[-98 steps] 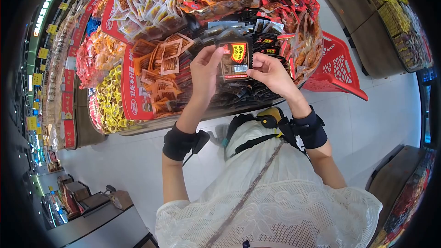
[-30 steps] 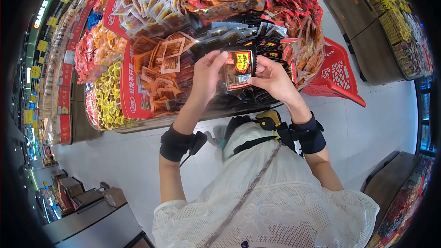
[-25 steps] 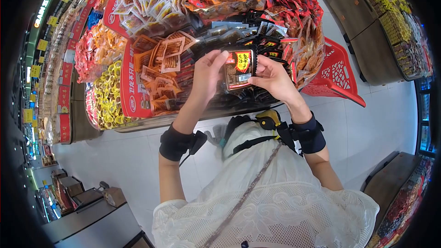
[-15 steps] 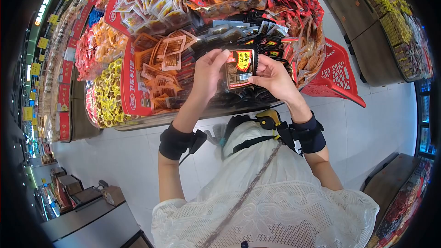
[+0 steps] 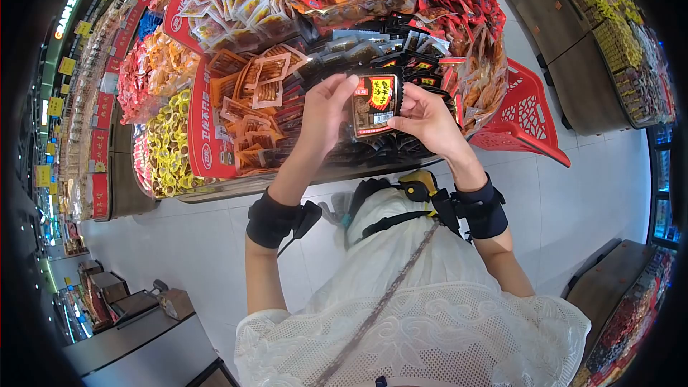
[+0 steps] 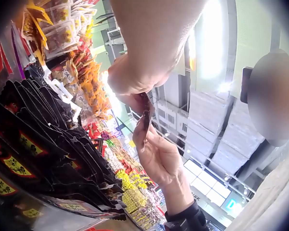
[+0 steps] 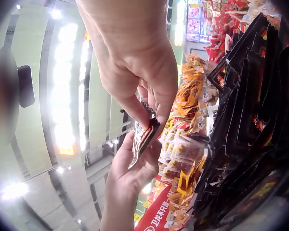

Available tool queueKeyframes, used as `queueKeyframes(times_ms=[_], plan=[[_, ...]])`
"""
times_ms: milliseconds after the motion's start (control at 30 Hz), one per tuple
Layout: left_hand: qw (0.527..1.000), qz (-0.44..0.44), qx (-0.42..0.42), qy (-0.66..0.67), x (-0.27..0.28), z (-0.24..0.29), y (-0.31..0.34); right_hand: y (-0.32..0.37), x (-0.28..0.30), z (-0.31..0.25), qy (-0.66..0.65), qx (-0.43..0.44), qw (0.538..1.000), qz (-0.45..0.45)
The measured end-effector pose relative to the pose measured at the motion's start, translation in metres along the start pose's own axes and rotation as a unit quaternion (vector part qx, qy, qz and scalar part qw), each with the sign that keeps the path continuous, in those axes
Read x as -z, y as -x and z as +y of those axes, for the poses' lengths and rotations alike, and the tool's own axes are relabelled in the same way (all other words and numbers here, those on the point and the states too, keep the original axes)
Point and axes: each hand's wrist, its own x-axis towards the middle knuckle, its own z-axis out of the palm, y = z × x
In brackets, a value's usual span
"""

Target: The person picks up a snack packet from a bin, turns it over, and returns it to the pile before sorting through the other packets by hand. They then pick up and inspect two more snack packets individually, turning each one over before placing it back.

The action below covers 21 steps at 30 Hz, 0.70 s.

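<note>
Both hands hold up a small black snack packet (image 5: 374, 104) with a yellow-and-red label, a barcode and a window showing brown pieces. My left hand (image 5: 326, 111) pinches its left edge near the top corner. At the opposite edge, my right hand (image 5: 428, 119) grips the packet with its thumb on the front, low beside the barcode. The right wrist view has the packet (image 7: 145, 137) nearly edge-on between the hands. Behind and below it, in the head view, lie similar black packets (image 5: 419, 64) in the display bin.
Orange snack packs (image 5: 247, 125), white-wrapped packs (image 5: 236, 3) and red packs (image 5: 466, 11) fill other parts of the display. A red sign board (image 5: 212, 129) edges its left side. The red shopping basket (image 5: 527, 111) stands to the right. Dark wooden shelving (image 5: 573, 50) lies beyond.
Since the earliest frame, the packet has shifted slightly right and turned a little in the hands. Over the last second it rises slightly. Both hands keep their hold throughout.
</note>
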Motion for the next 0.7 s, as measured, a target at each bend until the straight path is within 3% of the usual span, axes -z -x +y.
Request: queueKeyframes(times_ms=[700], plan=[[1.0, -0.005, -0.005, -0.001, 0.0026, -0.0033, 0.0001, 0.0006, 0.0001, 0.0021, 0.008, -0.008, 1.0, 0.011]])
